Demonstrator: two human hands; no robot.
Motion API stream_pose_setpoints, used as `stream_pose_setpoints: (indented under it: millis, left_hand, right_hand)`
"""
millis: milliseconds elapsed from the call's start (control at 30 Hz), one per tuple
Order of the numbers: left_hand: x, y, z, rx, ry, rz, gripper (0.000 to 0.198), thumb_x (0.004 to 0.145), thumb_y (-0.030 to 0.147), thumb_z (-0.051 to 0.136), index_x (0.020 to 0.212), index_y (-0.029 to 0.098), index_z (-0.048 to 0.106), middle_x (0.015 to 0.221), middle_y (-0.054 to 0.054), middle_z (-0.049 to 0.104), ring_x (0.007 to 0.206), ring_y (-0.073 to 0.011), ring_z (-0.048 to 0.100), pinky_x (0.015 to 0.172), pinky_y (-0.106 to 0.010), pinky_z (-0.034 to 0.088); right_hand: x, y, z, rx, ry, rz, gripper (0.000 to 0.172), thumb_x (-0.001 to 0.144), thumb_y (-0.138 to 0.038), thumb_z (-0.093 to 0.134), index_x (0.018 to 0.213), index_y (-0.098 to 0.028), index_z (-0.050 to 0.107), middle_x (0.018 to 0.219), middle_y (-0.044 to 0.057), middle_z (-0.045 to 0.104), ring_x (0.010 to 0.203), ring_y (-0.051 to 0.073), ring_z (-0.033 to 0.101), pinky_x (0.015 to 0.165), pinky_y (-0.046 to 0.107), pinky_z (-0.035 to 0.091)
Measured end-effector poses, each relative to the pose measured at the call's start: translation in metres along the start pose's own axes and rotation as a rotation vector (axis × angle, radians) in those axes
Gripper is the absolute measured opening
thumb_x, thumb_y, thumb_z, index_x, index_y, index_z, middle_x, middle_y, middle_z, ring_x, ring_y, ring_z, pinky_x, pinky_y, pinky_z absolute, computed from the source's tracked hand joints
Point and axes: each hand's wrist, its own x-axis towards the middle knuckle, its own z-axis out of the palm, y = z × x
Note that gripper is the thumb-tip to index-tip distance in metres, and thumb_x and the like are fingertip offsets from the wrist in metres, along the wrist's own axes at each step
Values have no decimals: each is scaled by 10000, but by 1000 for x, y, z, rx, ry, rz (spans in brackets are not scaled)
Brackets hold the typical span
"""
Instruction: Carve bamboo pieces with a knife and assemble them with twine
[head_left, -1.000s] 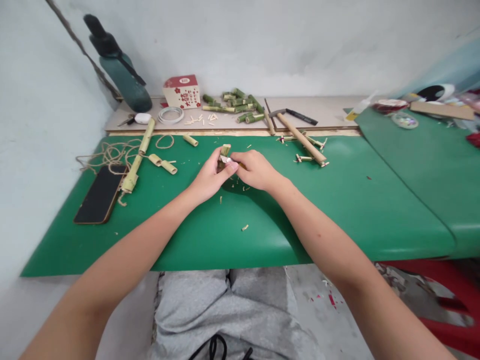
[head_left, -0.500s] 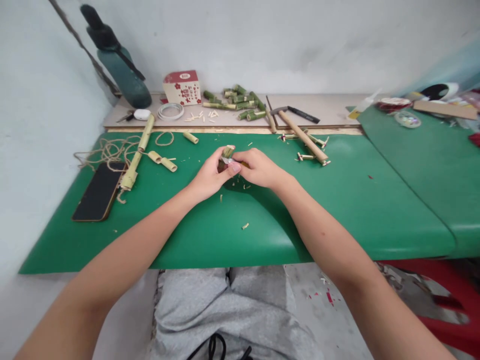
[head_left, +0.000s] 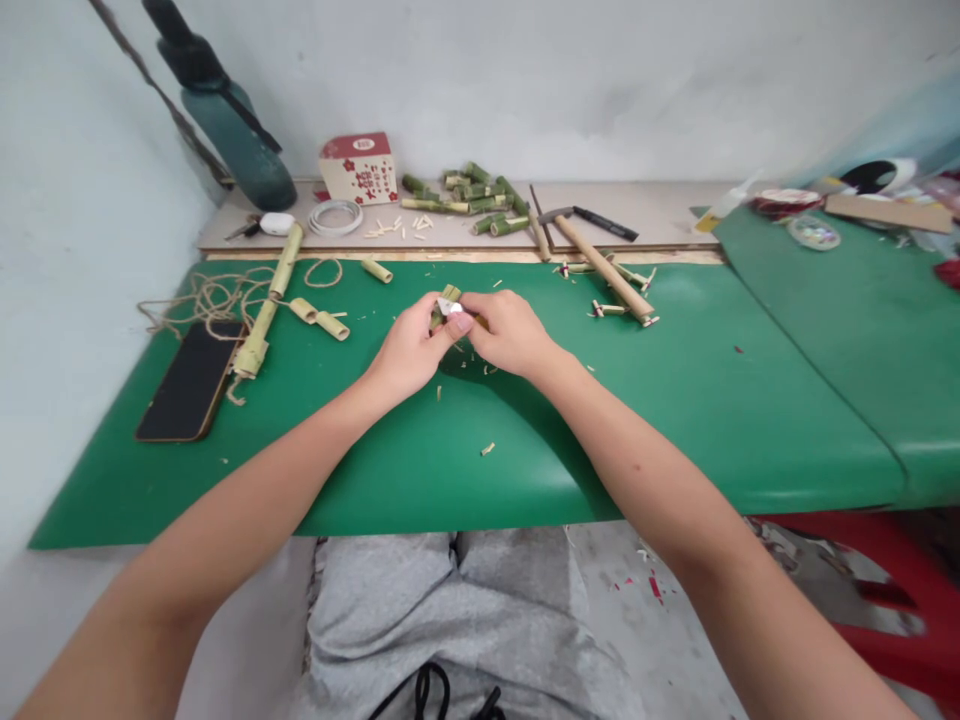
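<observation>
Close together above the green mat (head_left: 420,460), both my hands are closed. My left hand (head_left: 405,348) grips a short green bamboo piece (head_left: 451,292), whose end pokes up past the fingers. In my right hand (head_left: 517,335) is a small knife; its silvery blade (head_left: 453,308) lies against the bamboo, and the fingers cover most of its handle. My left thumb presses close by the blade. Thin bamboo shavings (head_left: 487,449) are scattered on the mat below and in front of the hands.
Jute string (head_left: 217,298), a phone (head_left: 184,385) and a jointed bamboo figure (head_left: 262,325) lie left. Behind are a bottle (head_left: 240,150), a box (head_left: 358,170) and cut bamboo pieces (head_left: 480,195). A hammer (head_left: 604,265) rests right, near small bamboo assemblies (head_left: 611,310).
The blade has tilted and moved slightly up along the bamboo, showing more of its flat side. Both hands stay together; the whole view has shifted a little.
</observation>
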Motion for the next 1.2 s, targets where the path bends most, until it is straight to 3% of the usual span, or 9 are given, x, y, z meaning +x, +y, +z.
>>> stream_pose_setpoints:
  millis: [333,533,767,900,1067,1200]
  left_hand:
    - [6,-3,-2,-4,71,-5,494,878,667,785,1010,199,699,688,31,539,626,-134,430,589,-278,304]
    - [4,1,-5,91,86,-39,460,913,651,748,899,197,676,667,27,529,611,-133,429,589,-282,291]
    - [4,-3,1,-32,78,-79,492,838,556,870,1137,217,677,750,35,561,652,-126,481,628,-254,365]
    - [5,-9,2,-123,28,-71,600,758,573,931,1165,223,664,836,8,626,715,-138,543,658,-249,424]
    - [3,-8,3,-188,-71,-42,722,761,633,907,1282,232,610,1004,-24,682,828,-155,623,762,-271,515]
    - [5,-7,3,-230,-50,-40,749,724,681,911,1235,227,604,974,-17,660,828,-154,617,760,-266,513]
  right_hand:
    - [2,-11,16,-37,131,157,336,1065,-454,454,867,-232,610,779,70,661,670,214,502,627,332,214]
    - [4,-2,12,-16,278,190,449,1097,-553,402,834,-236,580,700,50,590,647,206,462,625,332,235]
    - [3,4,1,123,129,52,617,1081,-713,298,764,-234,522,659,15,527,647,173,420,640,318,266]
    - [3,8,-4,184,19,-52,572,1077,-657,344,739,-224,504,671,1,530,650,151,417,650,301,278]
    - [1,9,-2,133,-125,-132,418,1036,-516,472,751,-218,542,681,5,563,637,152,422,649,308,259]
    - [0,7,1,104,-87,-129,399,1048,-495,441,816,-211,599,711,23,603,651,164,447,653,314,254]
